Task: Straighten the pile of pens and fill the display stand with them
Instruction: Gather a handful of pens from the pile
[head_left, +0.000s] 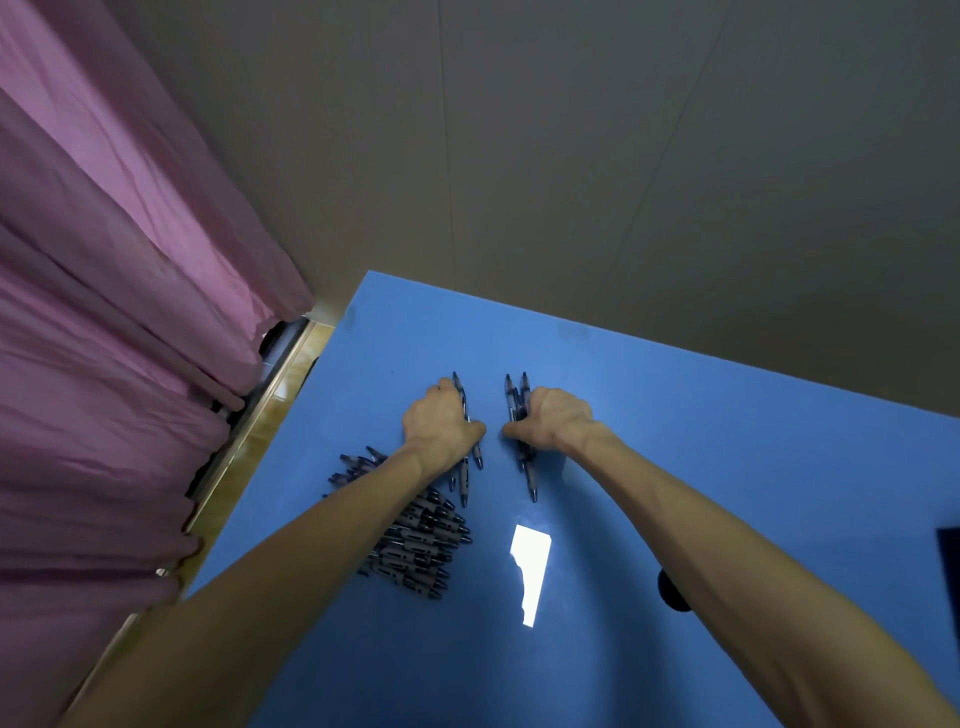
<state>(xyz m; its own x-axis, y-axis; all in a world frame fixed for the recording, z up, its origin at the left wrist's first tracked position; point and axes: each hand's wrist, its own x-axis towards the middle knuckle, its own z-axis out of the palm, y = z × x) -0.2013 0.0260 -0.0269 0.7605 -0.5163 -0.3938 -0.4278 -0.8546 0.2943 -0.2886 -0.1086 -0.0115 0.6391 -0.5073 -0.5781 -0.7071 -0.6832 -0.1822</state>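
Observation:
On the blue table (675, 441) a pile of dark pens (418, 545) lies under and beside my left forearm, most of them roughly parallel. My left hand (441, 423) grips a small bunch of pens (464, 480) that sticks out past both sides of the fist. A short way to its right, my right hand (558, 415) grips a second bunch of pens (528, 467), held about parallel to the first. Both bunches hang close to the tabletop. No display stand can be made out.
A pink curtain (114, 312) hangs along the left side, past the table's left edge. A grey wall (623, 156) stands behind the table. A black round object (672, 592) and a dark flat object (949, 561) sit at the right, partly hidden.

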